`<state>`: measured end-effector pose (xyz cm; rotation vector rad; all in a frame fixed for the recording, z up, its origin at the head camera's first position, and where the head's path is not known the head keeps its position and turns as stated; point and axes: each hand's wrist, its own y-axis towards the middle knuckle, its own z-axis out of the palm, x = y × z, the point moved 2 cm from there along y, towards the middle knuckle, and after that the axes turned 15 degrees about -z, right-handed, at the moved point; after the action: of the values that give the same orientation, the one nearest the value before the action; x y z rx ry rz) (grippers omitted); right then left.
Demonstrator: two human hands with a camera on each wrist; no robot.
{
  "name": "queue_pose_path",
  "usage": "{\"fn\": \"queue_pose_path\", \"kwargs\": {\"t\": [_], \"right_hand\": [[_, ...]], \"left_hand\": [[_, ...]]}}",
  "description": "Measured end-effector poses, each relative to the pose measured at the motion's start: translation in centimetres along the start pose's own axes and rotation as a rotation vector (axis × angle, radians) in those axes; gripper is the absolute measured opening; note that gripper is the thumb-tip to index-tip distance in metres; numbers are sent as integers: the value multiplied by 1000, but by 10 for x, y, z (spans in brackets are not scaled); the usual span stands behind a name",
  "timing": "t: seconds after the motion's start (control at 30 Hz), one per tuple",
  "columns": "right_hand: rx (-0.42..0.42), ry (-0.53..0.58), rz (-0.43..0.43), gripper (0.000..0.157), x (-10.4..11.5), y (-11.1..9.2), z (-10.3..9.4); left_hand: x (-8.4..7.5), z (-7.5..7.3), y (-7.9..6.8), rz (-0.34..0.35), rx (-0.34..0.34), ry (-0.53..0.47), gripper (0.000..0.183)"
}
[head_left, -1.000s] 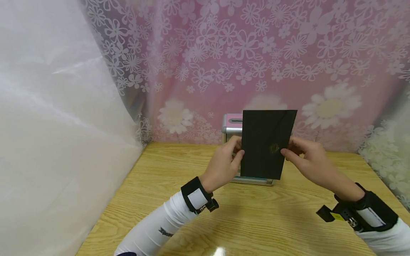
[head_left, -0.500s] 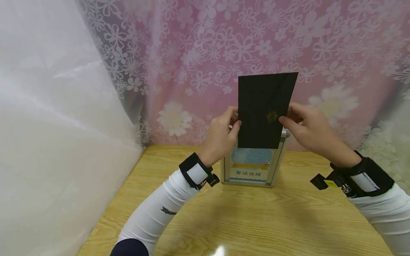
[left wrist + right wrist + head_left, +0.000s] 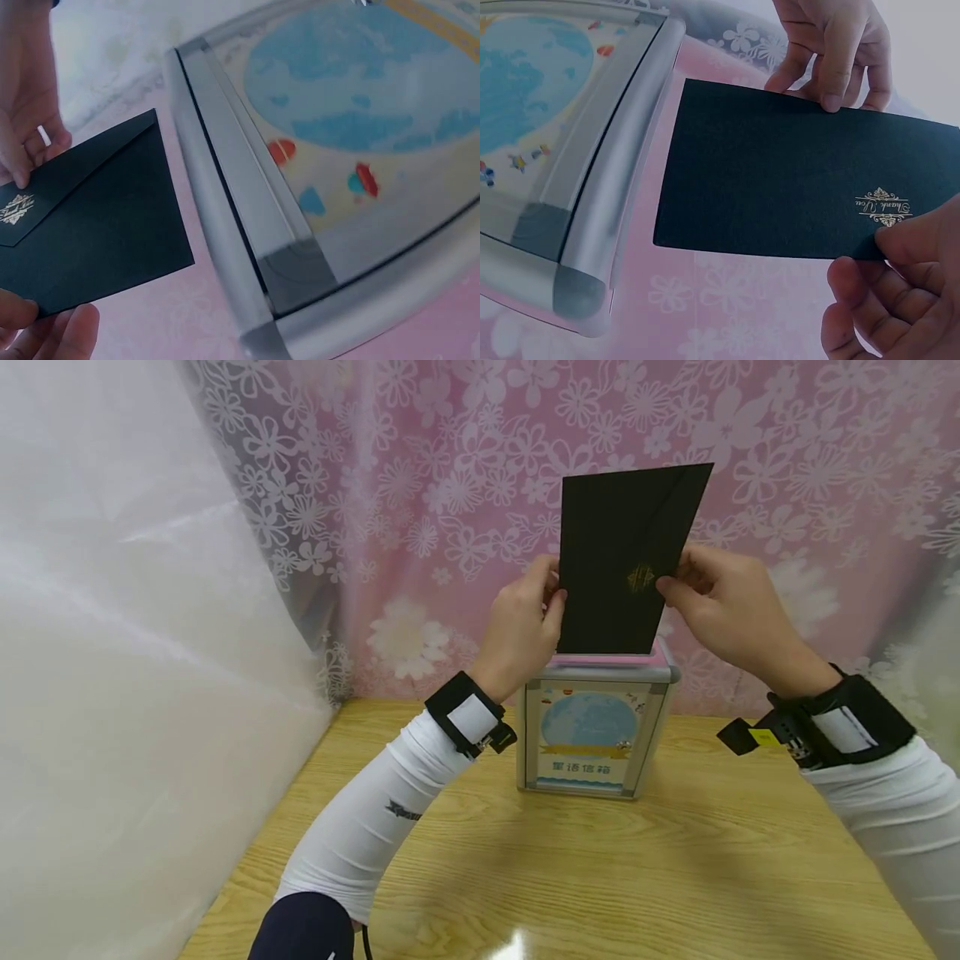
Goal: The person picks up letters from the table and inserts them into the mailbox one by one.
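A dark envelope (image 3: pixel 611 552) with a gold "Thank You" print is held upright above the letter box (image 3: pixel 592 672). My left hand (image 3: pixel 519 625) pinches its left edge between thumb and fingers. On the opposite edge, close to the gold print, my right hand (image 3: pixel 731 602) grips it the same way. In the head view the envelope's lower edge overlaps the box's pink top and covers the slot area. Both wrist views show the envelope (image 3: pixel 780 172) apart from the box's silver frame (image 3: pixel 217 202); I cannot tell if it lines up with the slot.
The box stands on a wood-grain table (image 3: pixel 480 860), its front bearing a blue globe picture and printed characters. Behind it hangs a pink flowered curtain (image 3: pixel 465 468). A white sheet (image 3: pixel 135 652) slopes along the left side.
Both hands have raised the envelope from in front of the box to above it. The box front, hidden before, now shows, and the envelope leans slightly more to the right.
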<state>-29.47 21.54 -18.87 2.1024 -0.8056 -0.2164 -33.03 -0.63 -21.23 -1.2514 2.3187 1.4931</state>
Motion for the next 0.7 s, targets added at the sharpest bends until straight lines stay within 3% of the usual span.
{"fn": "queue_pose_path", "kwargs": {"t": [0.3, 0.7], "right_hand": [[9, 32, 82, 23, -16, 4, 12], [60, 62, 103, 20, -29, -5, 28]], "left_hand": [[10, 7, 11, -62, 18, 26, 21], [34, 26, 1, -170, 99, 121, 21]]}}
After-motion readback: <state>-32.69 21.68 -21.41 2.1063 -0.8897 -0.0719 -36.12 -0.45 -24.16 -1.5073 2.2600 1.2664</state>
